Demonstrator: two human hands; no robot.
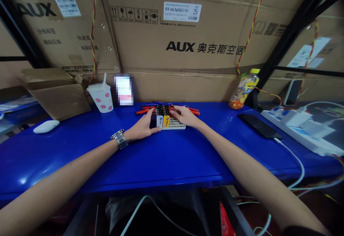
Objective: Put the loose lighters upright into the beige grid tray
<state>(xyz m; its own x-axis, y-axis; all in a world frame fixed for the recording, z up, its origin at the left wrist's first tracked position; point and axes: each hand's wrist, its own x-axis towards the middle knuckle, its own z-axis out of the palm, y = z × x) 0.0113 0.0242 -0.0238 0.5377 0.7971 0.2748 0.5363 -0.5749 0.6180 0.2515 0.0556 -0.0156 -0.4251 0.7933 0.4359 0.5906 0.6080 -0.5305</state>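
Observation:
A pale, gridded tray (177, 124) sits on the blue table, its left part filled with upright lighters (162, 117) in white and yellow with black tops. My left hand (142, 125) grips the tray's left side, thumb at the front corner and fingers along the lighters. Over the tray's right part, my right hand (185, 116) has its thumb and fingers pinched together beside the yellow lighters; what lies between the fingertips is hidden. Behind the tray lies a loose pile of red and blue sticks (194, 111), partly covered by both hands.
On the left are a white mouse (46, 126), a paper bag (59, 96), a cup with a straw (101, 98) and a lit screen (124, 90). Rightward stand a drink bottle (243, 91), a black phone (259, 126) on a cable and a power strip (298, 132). Cardboard boxes (209, 64) wall the back.

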